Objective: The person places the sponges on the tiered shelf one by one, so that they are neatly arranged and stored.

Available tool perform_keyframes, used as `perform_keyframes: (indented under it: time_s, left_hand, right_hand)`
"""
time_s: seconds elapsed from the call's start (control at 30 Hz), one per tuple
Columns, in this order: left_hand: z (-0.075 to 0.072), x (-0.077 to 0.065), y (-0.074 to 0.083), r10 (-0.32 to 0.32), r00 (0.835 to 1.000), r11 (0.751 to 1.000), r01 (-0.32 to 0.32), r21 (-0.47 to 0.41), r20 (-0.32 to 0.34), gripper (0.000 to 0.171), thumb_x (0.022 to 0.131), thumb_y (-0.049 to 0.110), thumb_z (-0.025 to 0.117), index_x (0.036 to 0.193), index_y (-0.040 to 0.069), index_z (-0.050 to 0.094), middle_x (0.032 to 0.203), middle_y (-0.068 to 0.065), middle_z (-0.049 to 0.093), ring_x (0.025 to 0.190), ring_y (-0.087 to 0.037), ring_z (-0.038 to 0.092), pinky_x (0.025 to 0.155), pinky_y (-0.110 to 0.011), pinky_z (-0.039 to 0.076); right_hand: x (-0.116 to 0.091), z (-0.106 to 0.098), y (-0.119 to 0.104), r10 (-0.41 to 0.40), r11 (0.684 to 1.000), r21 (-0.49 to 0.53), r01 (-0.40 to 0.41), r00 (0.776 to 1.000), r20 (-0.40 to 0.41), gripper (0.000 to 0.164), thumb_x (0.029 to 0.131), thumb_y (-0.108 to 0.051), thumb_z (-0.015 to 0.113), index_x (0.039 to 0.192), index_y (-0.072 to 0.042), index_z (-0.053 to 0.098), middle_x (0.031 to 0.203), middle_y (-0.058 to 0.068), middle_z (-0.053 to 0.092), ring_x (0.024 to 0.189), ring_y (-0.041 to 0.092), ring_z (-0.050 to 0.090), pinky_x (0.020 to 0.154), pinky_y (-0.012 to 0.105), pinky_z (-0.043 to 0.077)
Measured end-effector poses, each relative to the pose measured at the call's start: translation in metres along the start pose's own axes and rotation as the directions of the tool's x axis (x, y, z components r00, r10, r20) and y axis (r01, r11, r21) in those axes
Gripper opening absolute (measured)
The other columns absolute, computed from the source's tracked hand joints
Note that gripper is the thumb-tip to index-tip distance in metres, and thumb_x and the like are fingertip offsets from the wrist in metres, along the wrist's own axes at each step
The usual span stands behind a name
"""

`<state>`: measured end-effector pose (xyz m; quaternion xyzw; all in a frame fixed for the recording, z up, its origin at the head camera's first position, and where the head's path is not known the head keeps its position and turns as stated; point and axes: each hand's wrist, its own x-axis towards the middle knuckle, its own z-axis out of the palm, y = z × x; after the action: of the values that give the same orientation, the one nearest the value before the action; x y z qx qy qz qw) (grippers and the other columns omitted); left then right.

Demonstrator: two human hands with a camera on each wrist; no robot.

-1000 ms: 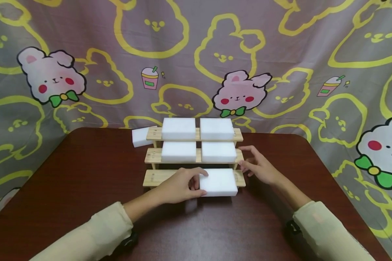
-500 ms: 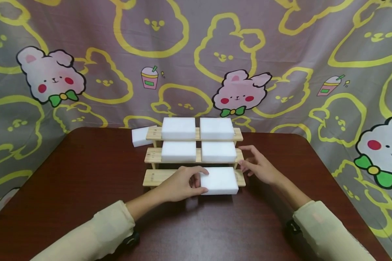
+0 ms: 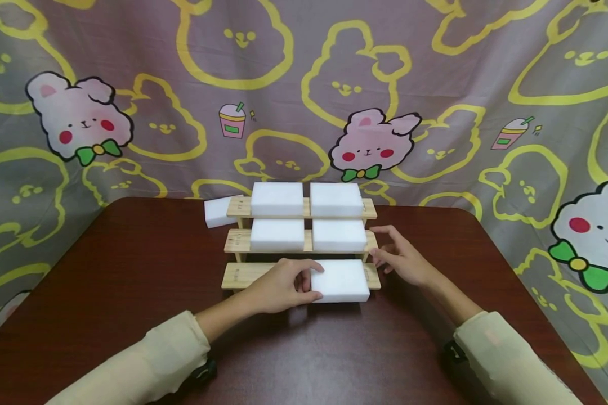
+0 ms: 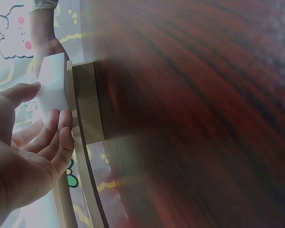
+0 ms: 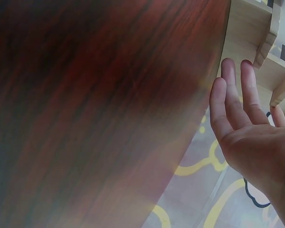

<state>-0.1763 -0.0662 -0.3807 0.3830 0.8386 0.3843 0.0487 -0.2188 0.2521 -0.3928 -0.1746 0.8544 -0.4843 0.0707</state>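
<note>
My left hand pinches the left end of a white foam block between thumb and fingers. The block lies over the right part of the lowest step of a three-step wooden stand, its front edge past the step's edge. In the left wrist view, the block shows between the thumb and the fingertips. At the stand's right side is my right hand, its fingers extended close to the middle step; contact is hard to tell. The right wrist view has this hand with straight fingers beside the wooden legs.
Two foam blocks sit side by side on the top step, and two more on the middle one. Another white block lies behind the stand's left end. A printed curtain hangs behind the dark wooden table.
Over the past second, the block in my left hand has shifted slightly back and to the right on the lowest step. The right hand has stayed in place.
</note>
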Motion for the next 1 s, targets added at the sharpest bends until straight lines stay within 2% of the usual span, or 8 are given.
perform_keyframes:
  time_s: [0.23,0.47,0.7,1.0]
  left_hand:
    - [0.001,0.000,0.000,0.001,1.000,1.000,-0.001,0.012,-0.007,0.036,0.093,0.016,0.078,0.123,0.001,0.064,0.076,0.002,0.062,0.066,0.004,0.051,0.066,-0.016,0.049]
    - [0.005,0.004,0.002,-0.026,0.999,0.996,0.029,0.081,-0.037,0.036,0.091,0.017,0.078,0.122,0.003,0.064,0.073,0.005,0.062,0.064,0.004,0.051,0.066,-0.015,0.049]
    - [0.006,0.007,0.006,-0.042,0.997,0.986,0.051,0.156,-0.058,0.036,0.090,0.021,0.080,0.119,0.004,0.067,0.071,0.005,0.063,0.063,0.002,0.050,0.067,-0.018,0.048]
    - [0.010,0.011,0.004,0.001,0.994,0.967,0.027,0.253,-0.111,0.034,0.087,0.023,0.081,0.112,0.005,0.068,0.068,0.005,0.064,0.064,0.000,0.053,0.064,-0.018,0.048]
  right_hand:
    - [-0.001,0.000,-0.001,0.003,1.000,-0.009,-0.003,1.000,0.001,0.051,0.107,-0.015,0.057,0.152,-0.006,0.036,0.088,0.009,0.068,0.085,0.018,0.070,0.069,0.040,0.057]
    - [-0.001,0.000,-0.002,0.010,1.000,-0.012,-0.010,1.000,0.003,0.051,0.107,-0.016,0.057,0.152,-0.006,0.036,0.088,0.010,0.068,0.086,0.021,0.070,0.070,0.040,0.057]
    - [0.000,-0.001,-0.001,0.009,1.000,-0.009,-0.009,1.000,0.004,0.051,0.107,-0.016,0.057,0.152,-0.006,0.037,0.089,0.011,0.068,0.086,0.019,0.070,0.070,0.040,0.057]
    - [0.001,-0.001,0.000,0.003,1.000,-0.005,-0.002,1.000,0.012,0.051,0.107,-0.016,0.057,0.152,-0.006,0.036,0.089,0.013,0.068,0.086,0.017,0.070,0.070,0.040,0.057]
